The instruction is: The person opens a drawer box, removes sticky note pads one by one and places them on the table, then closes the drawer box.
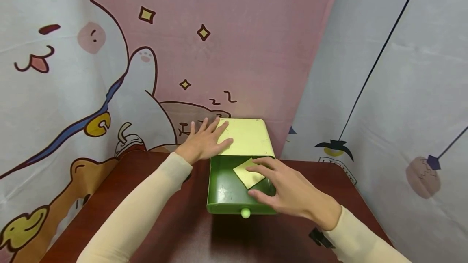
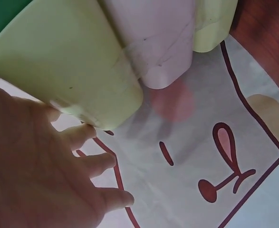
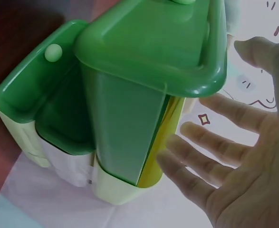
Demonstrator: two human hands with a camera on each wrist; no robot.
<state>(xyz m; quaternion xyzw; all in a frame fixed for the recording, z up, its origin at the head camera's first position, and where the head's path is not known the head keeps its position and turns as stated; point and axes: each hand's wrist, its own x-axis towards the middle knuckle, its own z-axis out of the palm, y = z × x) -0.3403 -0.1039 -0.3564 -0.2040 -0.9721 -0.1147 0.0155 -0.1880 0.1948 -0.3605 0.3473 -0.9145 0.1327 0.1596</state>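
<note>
A small cabinet [image 1: 250, 137] with a pale yellow top stands on the table, its green top drawer [image 1: 222, 186] pulled out. Inside the drawer lies a flat yellow square [image 1: 245, 175], like a sticky note pad, set at an angle. My left hand [image 1: 204, 143] lies spread at the left edge of the cabinet's top, fingers extended. Over the drawer's right side hovers my right hand [image 1: 289, 186], thumb and fingers apart, with fingertips overlapping the square in the head view. The right wrist view shows those fingers loosely extended beside the drawer wall [image 3: 125, 118].
Below the pulled-out drawer are more green drawers [image 3: 15, 90], one with a round knob [image 3: 53, 52]. The cabinet's tiers are pale yellow and pink [image 2: 153, 42]. A dark red table [image 1: 175, 222] carries it, and a cartoon-printed cloth [image 1: 248, 52] hangs behind.
</note>
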